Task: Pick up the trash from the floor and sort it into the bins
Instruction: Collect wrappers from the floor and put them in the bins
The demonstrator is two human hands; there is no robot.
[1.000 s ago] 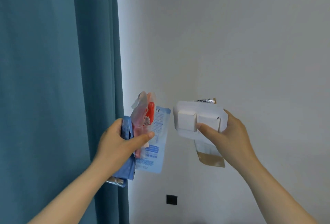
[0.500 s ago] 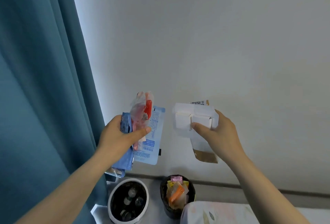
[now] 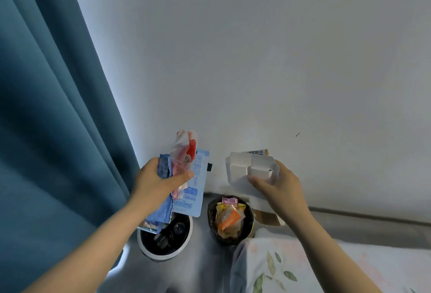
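My left hand (image 3: 155, 183) grips a bundle of plastic wrappers (image 3: 186, 171): a clear red-printed bag, a light blue pouch and dark blue packets. It hangs above a white-rimmed bin (image 3: 163, 254) that holds dark bottles. My right hand (image 3: 278, 186) holds a folded white cardboard box (image 3: 245, 169) with a brown paper piece (image 3: 268, 217) behind it, just above and right of a dark bin (image 3: 213, 220) filled with orange, yellow and pink wrappers.
A teal curtain (image 3: 53, 117) hangs at the left. A white wall (image 3: 256, 59) stands behind the bins, with a grey baseboard (image 3: 373, 216). A floral-print cloth (image 3: 291, 267) lies at the lower right, next to the dark bin.
The view has tilted downward, so both bins and the floral cloth have come fully into sight. Both hands keep their loads and have sunk closer to the bins.
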